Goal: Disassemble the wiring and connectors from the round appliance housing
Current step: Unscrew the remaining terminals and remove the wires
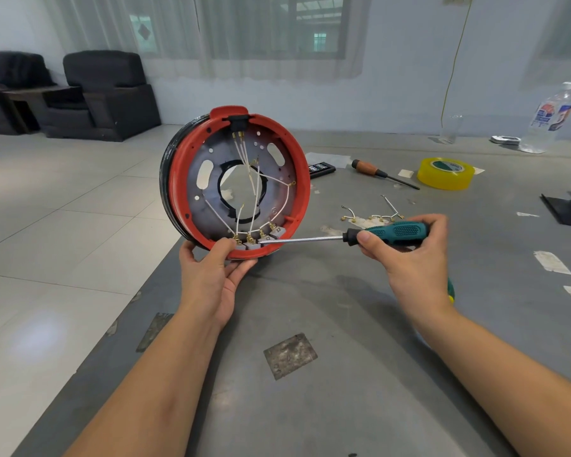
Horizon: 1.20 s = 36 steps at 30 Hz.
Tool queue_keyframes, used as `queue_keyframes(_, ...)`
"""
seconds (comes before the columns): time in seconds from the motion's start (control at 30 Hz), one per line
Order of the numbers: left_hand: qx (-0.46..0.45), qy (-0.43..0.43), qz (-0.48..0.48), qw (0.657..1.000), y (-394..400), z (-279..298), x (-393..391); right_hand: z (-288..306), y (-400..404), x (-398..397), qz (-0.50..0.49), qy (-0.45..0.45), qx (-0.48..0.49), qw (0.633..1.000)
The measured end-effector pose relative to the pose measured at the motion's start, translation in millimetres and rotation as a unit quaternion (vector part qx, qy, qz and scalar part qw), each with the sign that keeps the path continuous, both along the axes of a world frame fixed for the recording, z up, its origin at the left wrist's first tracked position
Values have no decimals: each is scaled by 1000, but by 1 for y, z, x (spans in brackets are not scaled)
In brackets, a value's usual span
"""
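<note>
Housing (236, 183) stands on table (343, 374) edge; screwdriver (360, 235) to its right.

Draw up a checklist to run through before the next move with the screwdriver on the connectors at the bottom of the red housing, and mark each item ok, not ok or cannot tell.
1. Housing steadied: the left hand grips the bottom rim of the red housing, held on edge. Ok.
2. Tool held: the right hand grips the green-handled screwdriver. Ok.
3. Tip placed: the shaft's end reaches the grey connector blocks. Ok.
4. Tip seated in a screw: too small to see. Cannot tell.
5. Left thumb clear of the tip: it lies right beside the blocks. Not ok.
6. White wires off: several are attached. Not ok.
</note>
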<state>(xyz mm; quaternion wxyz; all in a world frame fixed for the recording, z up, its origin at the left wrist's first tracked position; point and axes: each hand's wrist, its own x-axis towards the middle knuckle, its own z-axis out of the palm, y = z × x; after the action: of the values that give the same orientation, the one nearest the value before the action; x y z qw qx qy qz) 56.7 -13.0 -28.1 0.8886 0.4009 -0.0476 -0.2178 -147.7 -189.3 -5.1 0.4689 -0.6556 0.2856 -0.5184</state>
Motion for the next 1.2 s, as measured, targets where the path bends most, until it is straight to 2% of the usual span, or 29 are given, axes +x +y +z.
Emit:
queue_keyframes(0.1, -7, 8, 9, 1000, -1, 1, -2, 1, -2, -7, -41, 75, -39, 996)
queue_keyframes(0.3, -9, 19, 20, 1000, -1, 4, -5, 3, 2, -13, -43, 126, -65, 989)
queue_keyframes(0.5, -9, 24, 26, 999, 0, 8, -8, 3, 13, -15, -24, 95, -44, 994)
queue_keyframes(0.93, -28, 59, 55, 996, -1, 7, -4, -4, 16, -15, -13, 124, -24, 992)
queue_keyframes(1.2, -13, 43, 36, 998, -2, 5, -4, 2, 11, -17, 7, 114, -20, 993)
